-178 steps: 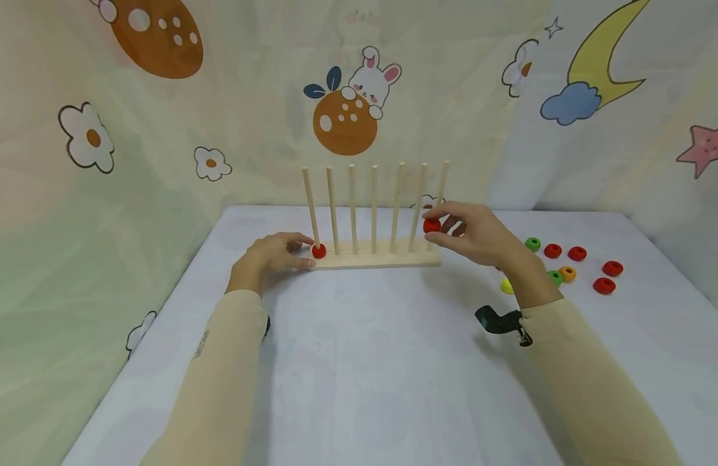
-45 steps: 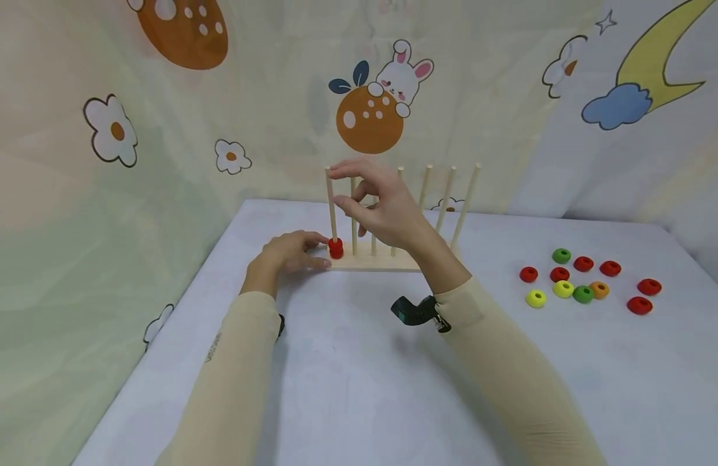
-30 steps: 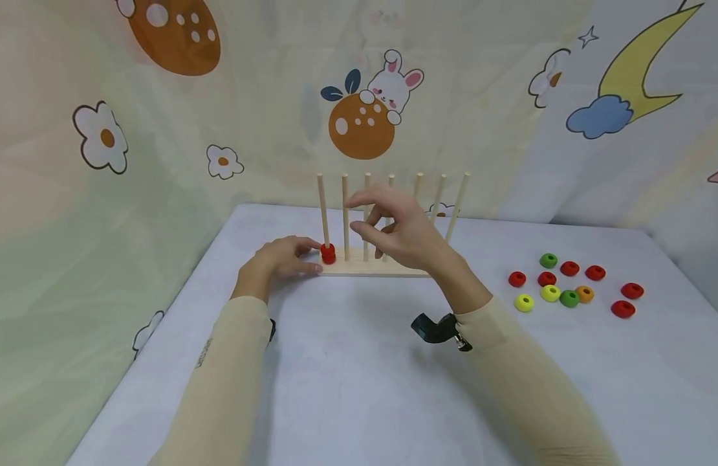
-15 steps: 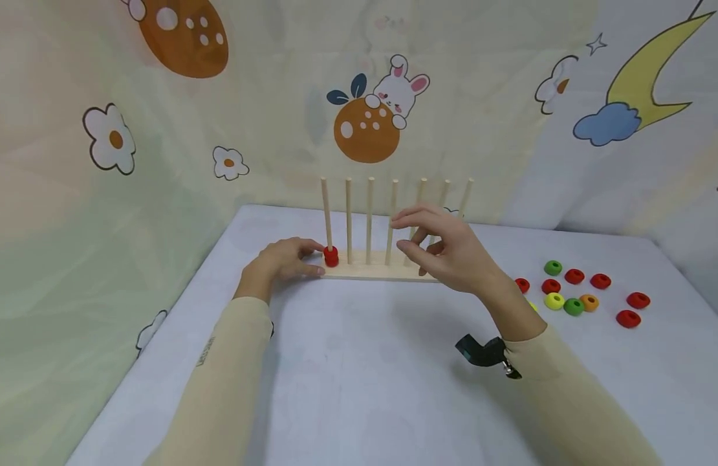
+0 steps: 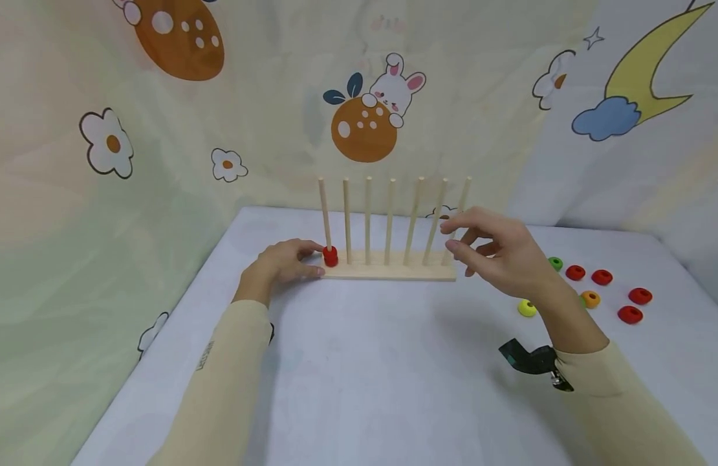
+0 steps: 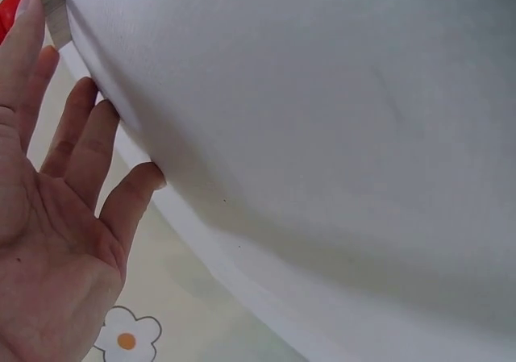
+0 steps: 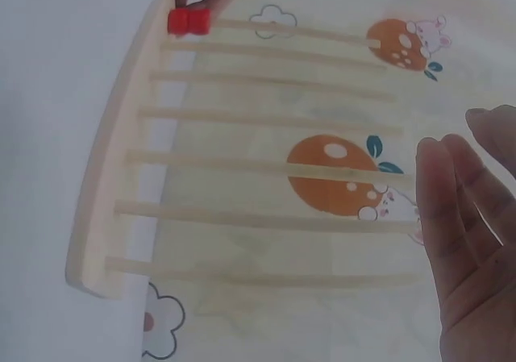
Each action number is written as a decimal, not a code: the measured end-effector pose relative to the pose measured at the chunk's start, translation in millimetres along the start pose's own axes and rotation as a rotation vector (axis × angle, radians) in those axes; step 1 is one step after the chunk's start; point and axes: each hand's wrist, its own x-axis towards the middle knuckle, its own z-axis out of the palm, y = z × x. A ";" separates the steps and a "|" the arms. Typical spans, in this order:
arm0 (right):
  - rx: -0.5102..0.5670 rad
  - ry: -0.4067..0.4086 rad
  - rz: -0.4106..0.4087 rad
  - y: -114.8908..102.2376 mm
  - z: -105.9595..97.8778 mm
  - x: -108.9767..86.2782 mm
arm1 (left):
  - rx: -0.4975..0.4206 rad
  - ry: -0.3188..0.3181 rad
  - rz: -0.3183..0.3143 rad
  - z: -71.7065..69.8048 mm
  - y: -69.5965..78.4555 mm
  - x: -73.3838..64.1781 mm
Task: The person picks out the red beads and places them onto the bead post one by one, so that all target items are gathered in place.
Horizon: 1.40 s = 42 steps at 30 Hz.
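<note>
A pale wooden rack (image 5: pixel 388 272) with several upright pegs stands at the table's far side. Two red beads (image 5: pixel 330 257) are stacked at the foot of its leftmost peg; they also show in the right wrist view (image 7: pixel 189 21). My left hand (image 5: pixel 279 260) holds the rack's left end between thumb and index finger, right beside those beads. In the left wrist view its remaining fingers (image 6: pixel 93 144) spread loosely. My right hand (image 5: pixel 501 252) hovers in front of the rack's right end, fingers loosely bent, thumb apart from the index finger, nothing between them.
Loose beads lie on the white table (image 5: pixel 365 369) at the right: several red ones (image 5: pixel 630 314), an orange one (image 5: pixel 590 299), a yellow one (image 5: pixel 526 307) and a green one (image 5: pixel 555 263). My right forearm hides others. A printed cloth (image 5: pixel 266 116) hangs behind the table.
Earlier my right hand carried a red bead; that second bead now sits on the leftmost peg. The right hand, emptied, has moved down and right. The left hand stays at the rack's end.
</note>
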 end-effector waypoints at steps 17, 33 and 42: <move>-0.159 0.015 0.002 4.3 -24.0 -26.1 | 0.015 -0.004 0.026 1.3 -3.9 5.1; -0.246 0.066 0.100 17.3 -46.5 -61.8 | -0.002 -0.013 0.019 -2.3 -4.7 5.2; -0.273 0.097 0.163 29.1 -51.2 -79.2 | -0.004 -0.017 0.035 -3.5 -8.6 1.7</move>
